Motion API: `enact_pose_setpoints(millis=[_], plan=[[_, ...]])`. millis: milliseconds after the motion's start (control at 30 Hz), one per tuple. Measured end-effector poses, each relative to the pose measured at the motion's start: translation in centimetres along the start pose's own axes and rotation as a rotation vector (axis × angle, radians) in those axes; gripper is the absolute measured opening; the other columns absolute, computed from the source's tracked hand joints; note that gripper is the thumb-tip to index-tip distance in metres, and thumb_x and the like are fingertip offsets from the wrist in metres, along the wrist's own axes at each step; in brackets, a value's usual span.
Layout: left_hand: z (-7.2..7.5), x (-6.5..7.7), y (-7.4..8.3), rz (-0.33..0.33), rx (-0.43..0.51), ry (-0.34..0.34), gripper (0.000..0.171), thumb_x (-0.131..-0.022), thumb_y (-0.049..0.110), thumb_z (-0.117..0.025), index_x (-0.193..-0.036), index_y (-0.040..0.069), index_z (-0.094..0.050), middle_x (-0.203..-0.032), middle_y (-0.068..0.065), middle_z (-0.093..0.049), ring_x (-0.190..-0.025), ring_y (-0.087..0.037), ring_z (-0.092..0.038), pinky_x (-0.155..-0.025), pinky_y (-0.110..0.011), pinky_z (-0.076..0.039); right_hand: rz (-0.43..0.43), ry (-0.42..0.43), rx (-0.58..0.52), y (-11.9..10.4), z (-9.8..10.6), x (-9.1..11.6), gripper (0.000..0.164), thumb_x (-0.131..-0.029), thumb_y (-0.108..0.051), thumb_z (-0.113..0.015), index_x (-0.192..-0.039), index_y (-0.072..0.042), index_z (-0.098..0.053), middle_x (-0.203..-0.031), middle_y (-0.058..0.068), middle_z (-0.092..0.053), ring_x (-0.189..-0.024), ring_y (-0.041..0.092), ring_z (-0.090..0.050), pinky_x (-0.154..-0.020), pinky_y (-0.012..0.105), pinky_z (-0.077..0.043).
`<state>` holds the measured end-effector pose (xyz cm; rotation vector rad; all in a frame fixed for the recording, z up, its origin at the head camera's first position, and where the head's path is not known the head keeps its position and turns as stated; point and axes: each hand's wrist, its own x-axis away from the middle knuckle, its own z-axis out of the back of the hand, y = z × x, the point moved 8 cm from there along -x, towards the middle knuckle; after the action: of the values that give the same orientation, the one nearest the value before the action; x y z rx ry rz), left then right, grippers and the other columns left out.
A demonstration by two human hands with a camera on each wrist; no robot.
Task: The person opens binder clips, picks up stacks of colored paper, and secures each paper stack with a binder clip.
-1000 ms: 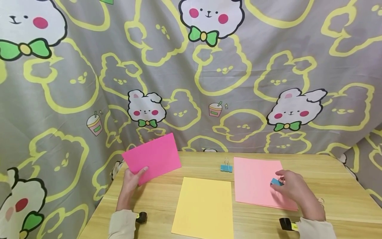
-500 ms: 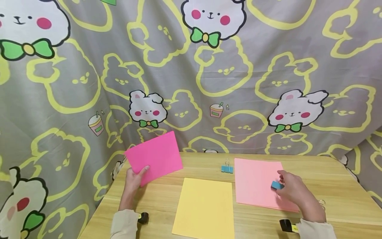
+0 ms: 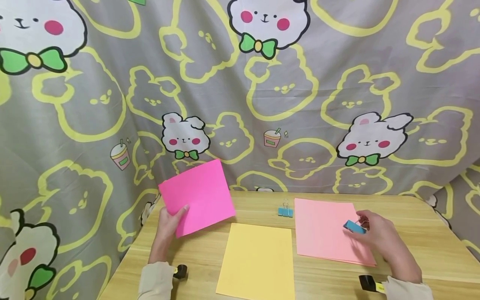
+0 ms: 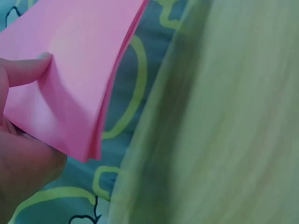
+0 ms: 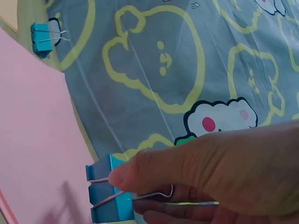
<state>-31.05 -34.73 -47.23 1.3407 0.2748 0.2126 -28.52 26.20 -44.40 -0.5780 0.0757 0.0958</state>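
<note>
My left hand [image 3: 169, 221] pinches a small stack of hot pink paper [image 3: 200, 196], thumb on its face, and holds it tilted up over the table's left side. In the left wrist view the layered edges of the pink paper [image 4: 70, 84] fan slightly apart. A blue binder clip [image 3: 354, 227] is between the thumb and fingers of my right hand [image 3: 386, 237], over the right part of the light pink paper stack [image 3: 322, 229]. The right wrist view shows the thumb against the wire handles of that binder clip [image 5: 110, 189].
Yellow paper [image 3: 256, 260] lies flat at the front middle of the wooden table [image 3: 431, 233]. A second blue binder clip [image 3: 285, 212] stands behind it, left of the light pink stack. A patterned curtain [image 3: 225, 96] hangs along the table's back edge.
The hot pink paper has been raised and turned more toward the camera. My right hand has shifted slightly right with the binder clip, which now tilts differently.
</note>
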Motion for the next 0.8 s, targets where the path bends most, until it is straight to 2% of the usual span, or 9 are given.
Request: enact_pose_setpoints(millis=[67,200,300,467,633,800], plan=[[-0.1,0.1,0.4,0.011,0.006,-0.006,0.046,-0.097,0.02,-0.073,-0.129,-0.007,-0.053,-0.108,-0.015,-0.066,-0.083,-0.013,-0.068,-0.075,-0.027,-0.057,0.002,0.01,-0.007,0.0,0.1,0.1,0.082,-0.079,-0.036,-0.09,-0.129,0.017,-0.053,-0.099,0.019,-0.069,-0.091,0.034,-0.065,-0.073,0.045,-0.056],[-0.6,0.4,0.9,0.048,0.008,-0.032,0.049,-0.096,0.022,-0.074,-0.129,-0.006,-0.052,-0.103,-0.011,-0.067,-0.08,-0.013,-0.067,-0.073,-0.028,-0.057,0.017,0.03,-0.035,0.0,0.4,0.2,0.071,-0.081,-0.027,-0.088,-0.127,0.016,-0.055,-0.105,0.025,-0.069,-0.095,0.041,-0.067,-0.077,0.05,-0.058],[-1.3,0.6,1.4,0.057,0.004,-0.064,0.045,-0.096,0.022,-0.074,-0.125,-0.005,-0.053,-0.095,-0.009,-0.067,-0.076,-0.014,-0.066,-0.069,-0.028,-0.057,0.016,0.043,-0.067,0.1,0.5,0.4,0.064,-0.082,-0.021,-0.087,-0.125,0.015,-0.057,-0.106,0.024,-0.07,-0.096,0.041,-0.068,-0.074,0.043,-0.059],[-3.0,1.1,2.3,0.025,0.001,-0.117,0.042,-0.097,0.018,-0.073,-0.124,-0.006,-0.054,-0.093,-0.01,-0.067,-0.075,-0.016,-0.066,-0.068,-0.029,-0.056,-0.04,0.026,-0.16,0.6,0.5,0.6,0.067,-0.085,-0.033,-0.086,-0.126,0.011,-0.057,-0.106,0.018,-0.071,-0.093,0.03,-0.069,-0.068,0.024,-0.054],[-4.4,1.4,2.5,0.005,0.02,-0.142,0.041,-0.097,0.017,-0.073,-0.124,-0.008,-0.054,-0.094,-0.011,-0.066,-0.076,-0.016,-0.066,-0.07,-0.029,-0.056,-0.087,0.0,-0.25,0.9,0.1,0.7,0.07,-0.087,-0.039,-0.083,-0.129,0.009,-0.055,-0.108,0.015,-0.071,-0.09,0.018,-0.068,-0.07,0.022,-0.054],[-5.6,1.4,2.4,-0.01,0.025,-0.168,0.036,-0.096,0.015,-0.074,-0.12,-0.007,-0.058,-0.092,-0.01,-0.067,-0.076,-0.017,-0.066,-0.07,-0.029,-0.056,-0.083,-0.002,-0.334,0.8,-0.1,0.6,0.069,-0.091,-0.039,-0.08,-0.135,0.008,-0.053,-0.117,0.019,-0.069,-0.089,0.002,-0.064,-0.073,0.021,-0.055]])
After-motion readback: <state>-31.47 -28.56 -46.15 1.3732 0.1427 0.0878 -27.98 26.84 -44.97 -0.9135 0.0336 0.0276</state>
